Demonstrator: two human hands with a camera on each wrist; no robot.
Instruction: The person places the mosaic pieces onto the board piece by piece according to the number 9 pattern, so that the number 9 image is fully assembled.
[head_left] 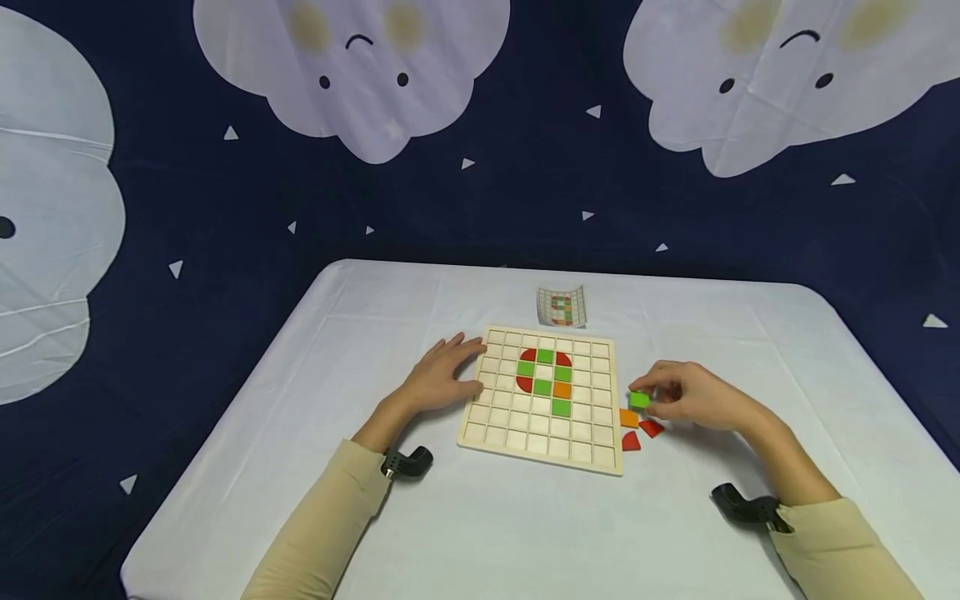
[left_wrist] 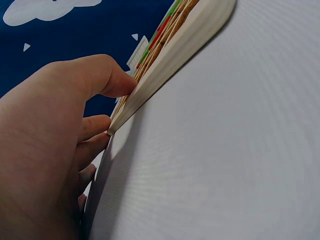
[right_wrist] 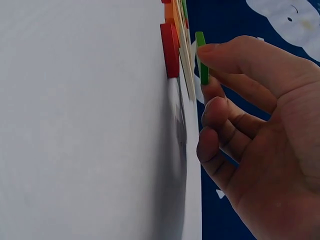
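Between thumb and fingers, my right hand [head_left: 697,396] pinches a green square tile [head_left: 639,401], held just off the board's right edge. The right wrist view shows this green tile [right_wrist: 202,57] edge-on, raised above the table. My left hand [head_left: 438,375] touches the left edge of the wooden grid board [head_left: 498,417], its fingers spread and fairly straight. In the left wrist view the thumb [left_wrist: 120,82] rests against the board's rim [left_wrist: 170,62]. Red, green and orange tiles [head_left: 562,390] sit in the grid, forming a loop with a tail below its right side.
Beside the board's right edge lie an orange square tile [head_left: 628,418] and two red quarter-round tiles, one nearer [head_left: 632,442] and one farther right [head_left: 652,428]. Behind the board is a small pattern card [head_left: 561,307] with a curled edge. A white cloth [head_left: 420,517] covers the table.
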